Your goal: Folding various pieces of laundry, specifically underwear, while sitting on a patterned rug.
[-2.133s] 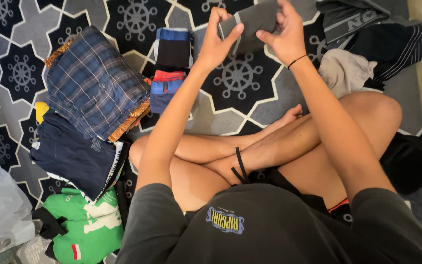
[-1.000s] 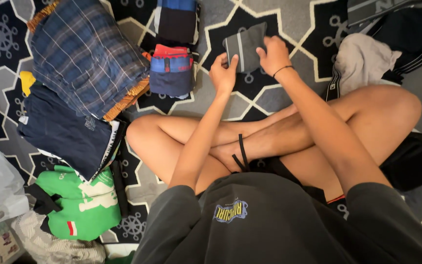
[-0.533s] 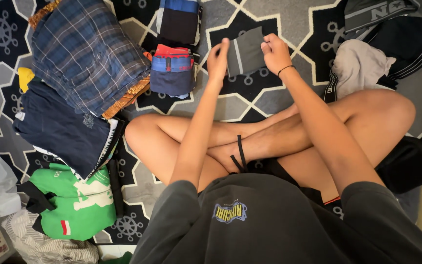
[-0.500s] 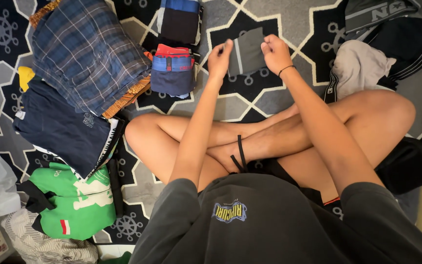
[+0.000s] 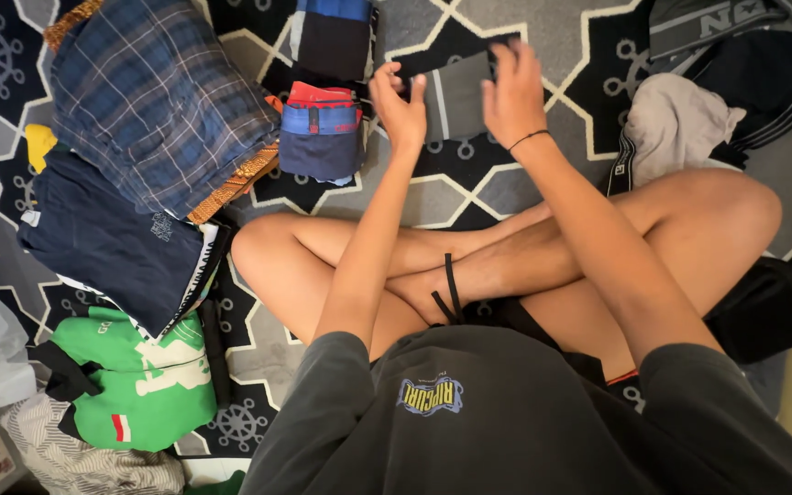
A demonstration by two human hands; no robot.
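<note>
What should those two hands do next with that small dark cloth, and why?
Probably fold it once more: the left hand and right hand both pinch the small dark grey cloth over the patterned rug, beside a folded red-and-blue garment.

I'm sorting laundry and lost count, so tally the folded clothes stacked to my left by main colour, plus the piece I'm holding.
Blue plaid: 1, the plaid garment
Navy: 1, the navy shirt
Green: 1, the green jersey
Blue with red band: 1, the small folded briefs
Grey, held by left hand and right hand: 1, the grey garment
Total: 5

Single head view, steeply downward, close over crossed legs [image 5: 506, 266].
</note>
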